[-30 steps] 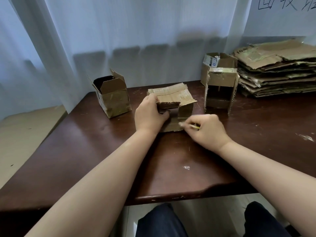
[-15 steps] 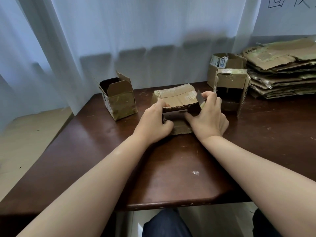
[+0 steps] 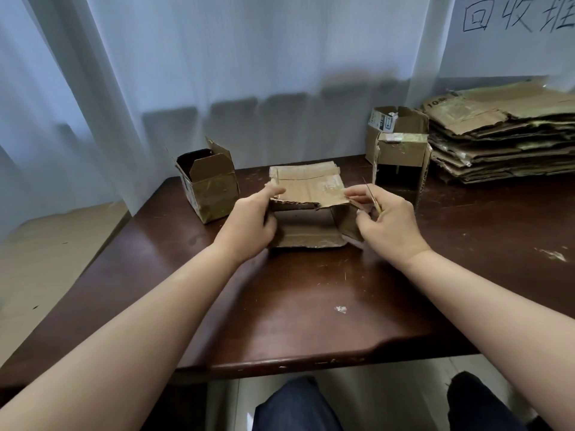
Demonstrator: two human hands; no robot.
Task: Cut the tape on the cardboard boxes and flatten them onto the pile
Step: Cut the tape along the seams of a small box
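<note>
1. The right hand (image 3: 389, 220) grips the box's (image 3: 308, 209) right wall with thumb and fingers while a thin blade (image 3: 371, 195) with a yellowish handle stays tucked between its fingers, tip pointing up toward 11 o'clock. Keeping the blade pinched away from the cardboard looks like a way to free the fingers for pulling without setting the tool down.
2. The left hand (image 3: 252, 219) holds the box's left wall, thumb on the top flap's edge, fingers curled round the side. Together the two hands bracket the box from 9 and 3 o'clock, which suggests it is being spread or squashed rather than cut just now.
3. Both forearms reach in from the lower corners, wrists fairly straight, palms turned inward toward each other.
4. The box lies on its side on the table (image 3: 295, 321), its open mouth facing the person, the torn top flap resting across it. Whether any tape on it remains uncut I cannot tell.
5. Outward: an open small box (image 3: 208, 188) stands at 10 o'clock from the hands; two more boxes (image 3: 401, 150) stand at 1 o'clock, one in front of the other.
6. The pile (image 3: 504, 132) of flattened cardboard sits at 2 o'clock, at the table's far right, well apart from the held box. That is where this box should end up once flat.
</note>
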